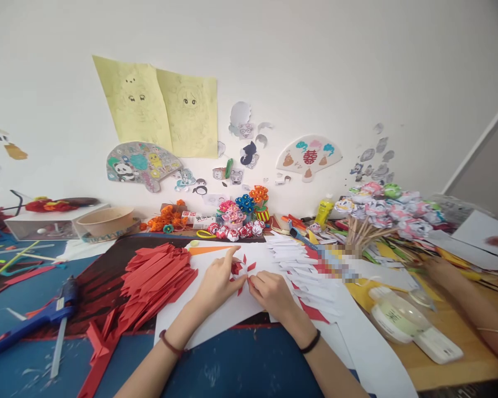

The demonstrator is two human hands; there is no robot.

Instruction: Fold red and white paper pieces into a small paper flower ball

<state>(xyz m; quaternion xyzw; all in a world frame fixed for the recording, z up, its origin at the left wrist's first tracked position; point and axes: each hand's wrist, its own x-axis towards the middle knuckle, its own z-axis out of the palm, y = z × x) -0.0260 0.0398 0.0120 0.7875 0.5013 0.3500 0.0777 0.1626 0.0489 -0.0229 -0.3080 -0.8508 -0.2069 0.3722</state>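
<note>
Left hand: thumb and raised index finger of the left hand (219, 279) stand well apart at the edge of the paper piece; remaining fingers largely hidden, so whether they grip it cannot be told.
Right hand: thumb and index finger of the right hand (269, 292) are pinched together on the near right side of the piece; other fingers curled.
Paper piece: the red-and-white paper piece (244, 270), red points radiating outward, sits between both hands above a white sheet (232, 310); partly covered by fingers, folds too small to read.
Strips: pile of red strips (157, 282) to the left; white strips (292, 260) to the right, partly overlapped by a pixelated patch, content unreadable.
Striped pot: the red-and-yellow pot (263, 215) contains orange flowers (259, 194).
Bowl: beige bowl (107, 219), contents not discernible.
Clear box: the box (41, 228) holds small pale items, indistinct; a red-and-yellow bundle (45, 205) lies on top.
Clear bottle: labelled bottle (398, 316) on its side; label illegible.
Bouquet: paper flowers (382, 210) on sticks; stick ends obscured.
Glue gun: blue glue gun (53, 315), handle cut off at the left edge.
Second person: forearm (465, 296) cut off at the right edge; its hand blends into clutter.
</note>
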